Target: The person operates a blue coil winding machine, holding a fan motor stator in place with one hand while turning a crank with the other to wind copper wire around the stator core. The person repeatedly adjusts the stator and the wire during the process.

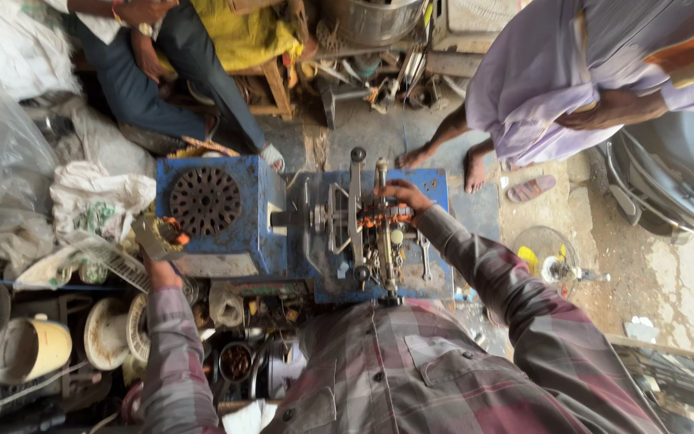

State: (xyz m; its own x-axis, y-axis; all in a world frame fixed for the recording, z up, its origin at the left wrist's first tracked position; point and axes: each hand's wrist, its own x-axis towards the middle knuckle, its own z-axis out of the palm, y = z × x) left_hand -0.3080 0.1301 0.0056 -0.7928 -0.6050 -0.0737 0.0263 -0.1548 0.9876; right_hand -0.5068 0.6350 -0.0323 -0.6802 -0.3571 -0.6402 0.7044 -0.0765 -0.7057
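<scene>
Head view: the right hand point(402, 195) rests its fingers on the orange coil point(381, 214) clamped in the blue winding machine point(347, 241), fingertips closed lightly around it. The left hand point(161, 265) grips a crank point(153, 235) at the machine's left side, just beside the round slotted disc point(205, 201). A good turn, I'd judge, wants even cranking while the right fingers guide the wire flat. The left fingers are mostly hidden; I cannot tell the wire's path. Two bystanders are cut off above.
</scene>
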